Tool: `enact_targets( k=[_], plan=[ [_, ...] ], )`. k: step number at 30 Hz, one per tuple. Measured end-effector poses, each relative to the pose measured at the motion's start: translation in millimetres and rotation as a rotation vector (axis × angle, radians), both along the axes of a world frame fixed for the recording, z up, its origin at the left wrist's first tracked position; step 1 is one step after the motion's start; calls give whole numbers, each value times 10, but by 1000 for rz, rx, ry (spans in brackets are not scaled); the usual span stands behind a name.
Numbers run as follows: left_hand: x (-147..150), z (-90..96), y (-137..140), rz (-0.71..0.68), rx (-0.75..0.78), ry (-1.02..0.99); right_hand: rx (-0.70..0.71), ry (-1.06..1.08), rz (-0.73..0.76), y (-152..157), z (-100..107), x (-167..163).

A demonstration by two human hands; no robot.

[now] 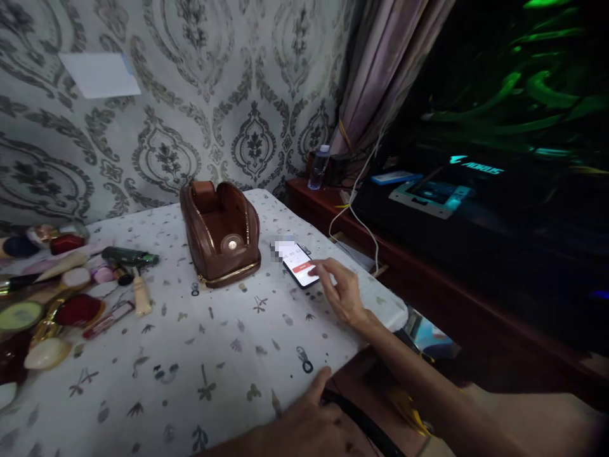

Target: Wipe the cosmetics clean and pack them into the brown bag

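The index finger of my right hand (341, 291) is at the lower part of a lit smartphone (301, 270), beside a red bar on its white screen. The phone lies flat on the patterned cloth, and this hand grips nothing. My left hand (309, 422) is low in the picture by the near table edge, with one finger stretched out and the others partly curled and dim. Left of the phone stands a brown leather toiletry bag (228, 260), its zipped top gaping and its inside bare to view.
Makeup items, including a dark green tube (129, 256), a beige tube (141, 293) and a red compact (80, 311), crowd the table's left side. A water bottle (318, 167) stands on the red-brown desk (297, 188). A white cable (359, 219) hangs there. A black strap (364, 422) runs beside my left hand.
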State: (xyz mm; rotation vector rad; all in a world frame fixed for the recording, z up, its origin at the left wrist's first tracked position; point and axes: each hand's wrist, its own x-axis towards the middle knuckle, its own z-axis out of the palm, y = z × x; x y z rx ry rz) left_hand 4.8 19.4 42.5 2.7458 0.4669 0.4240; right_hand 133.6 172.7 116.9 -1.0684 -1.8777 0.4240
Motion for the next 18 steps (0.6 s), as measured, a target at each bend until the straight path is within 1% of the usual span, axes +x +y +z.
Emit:
enact_targets(
  k=[2, 3, 5, 6, 8, 9, 10, 12, 14, 16, 18],
  plan=[
    [-112, 291, 26, 48, -7, 14, -39, -79, 186, -99, 122, -170],
    [-196, 462, 37, 106, -23, 22, -57, -109, 269, -144, 177, -284],
    [-411, 805, 51, 190, -69, 28, -75, -162, 418, -218, 262, -562],
    [-534, 957, 52, 239, -117, 18, -78, -174, 483, -246, 288, -717],
    [-795, 1185, 36, 344, -239, -41, -82, -159, 588, -287, 308, -1041],
    [-928, 1256, 17, 392, -290, -75, -86, -142, 644, -302, 304, -1204],
    [-1060, 1298, -8, 439, -346, -108, -103, -120, 692, -313, 292, -1366],
    [-1326, 1314, -71, 544, -450, -184, -180, -52, 764, -319, 247, -1691],
    [-1603, 1275, -135, 682, -538, -274, -323, 58, 800, -299, 181, -2028],
    [-1897, 1216, -184, 842, -574, -356, -495, 190, 795, -256, 107, -2368],
    [-2205, 1160, -211, 991, -548, -414, -609, 280, 753, -202, 32, -2674]
  ],
)
